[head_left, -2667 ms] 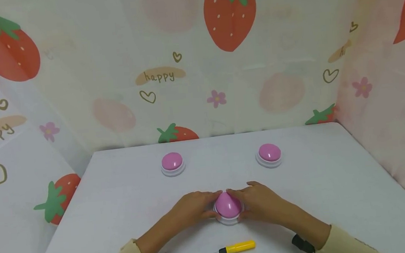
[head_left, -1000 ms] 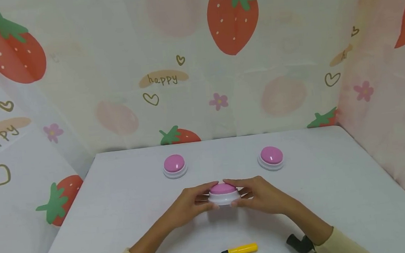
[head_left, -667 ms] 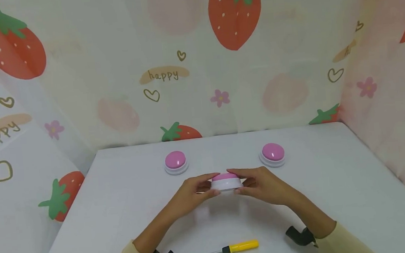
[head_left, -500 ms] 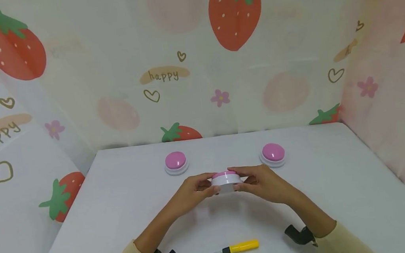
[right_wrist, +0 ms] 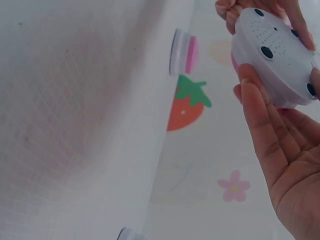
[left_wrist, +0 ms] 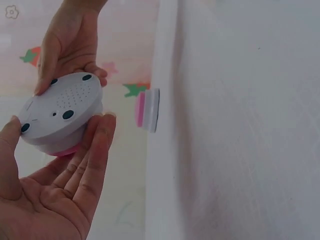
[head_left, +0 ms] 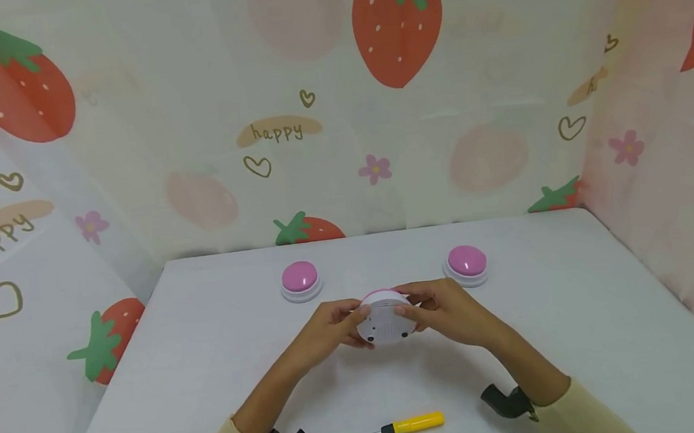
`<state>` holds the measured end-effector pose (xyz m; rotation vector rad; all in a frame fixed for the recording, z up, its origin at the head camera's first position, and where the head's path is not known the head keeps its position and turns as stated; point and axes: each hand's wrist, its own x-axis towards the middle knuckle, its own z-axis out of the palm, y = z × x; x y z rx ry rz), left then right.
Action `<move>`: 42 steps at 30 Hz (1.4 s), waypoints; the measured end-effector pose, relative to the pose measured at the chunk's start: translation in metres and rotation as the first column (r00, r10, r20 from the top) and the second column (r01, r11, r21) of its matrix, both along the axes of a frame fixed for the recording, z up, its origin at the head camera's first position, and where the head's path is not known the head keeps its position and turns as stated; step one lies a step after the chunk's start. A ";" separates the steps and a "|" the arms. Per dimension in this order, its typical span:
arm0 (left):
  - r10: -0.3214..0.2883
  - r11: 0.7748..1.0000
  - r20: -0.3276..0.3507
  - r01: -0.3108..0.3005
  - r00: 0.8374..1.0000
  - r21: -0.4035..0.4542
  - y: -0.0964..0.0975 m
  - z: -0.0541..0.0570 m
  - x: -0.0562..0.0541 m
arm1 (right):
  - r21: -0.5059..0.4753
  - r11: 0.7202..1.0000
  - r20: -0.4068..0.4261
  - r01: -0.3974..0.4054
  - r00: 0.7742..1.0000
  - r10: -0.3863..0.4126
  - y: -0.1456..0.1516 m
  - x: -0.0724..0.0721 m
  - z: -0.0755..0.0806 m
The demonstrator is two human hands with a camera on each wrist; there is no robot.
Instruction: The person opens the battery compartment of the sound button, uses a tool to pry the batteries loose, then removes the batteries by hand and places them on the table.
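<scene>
Head view has it now: the held button (head_left: 386,325) is up off the bench (head_left: 209,336), white underside tilted into sight, left hand (head_left: 331,326) and right hand (head_left: 446,310) clamped on opposite sides, thumbs on the base. I'd call this step a look at the underside; the next move calls for a steady two-handed grip. Counting, I get three buttons, this one plus the far-left button (head_left: 299,274) and far-right button (head_left: 467,260), and one yellow-handled screwdriver (head_left: 397,429) lying nearer.

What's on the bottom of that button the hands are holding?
The button has four dark feet, a patch of tiny holes and one bigger hole there. Spots under the thumbs can't be seen.
</scene>
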<state>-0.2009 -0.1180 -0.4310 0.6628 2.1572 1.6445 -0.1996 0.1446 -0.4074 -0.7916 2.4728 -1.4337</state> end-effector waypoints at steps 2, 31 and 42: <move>-0.006 1.000 0.025 0.006 1.000 0.007 0.000 -0.002 0.001 | 0.003 1.000 0.001 0.011 1.000 -0.011 -0.001 0.001 0.000; -0.084 0.991 0.231 0.056 0.969 0.123 0.007 -0.015 -0.001 | -0.136 0.946 0.170 0.296 0.947 -0.272 -0.004 -0.001 -0.006; -0.100 0.988 0.201 0.074 0.974 0.138 0.010 -0.014 0.000 | -0.227 0.931 0.264 0.287 0.938 -0.225 -0.003 -0.004 -0.004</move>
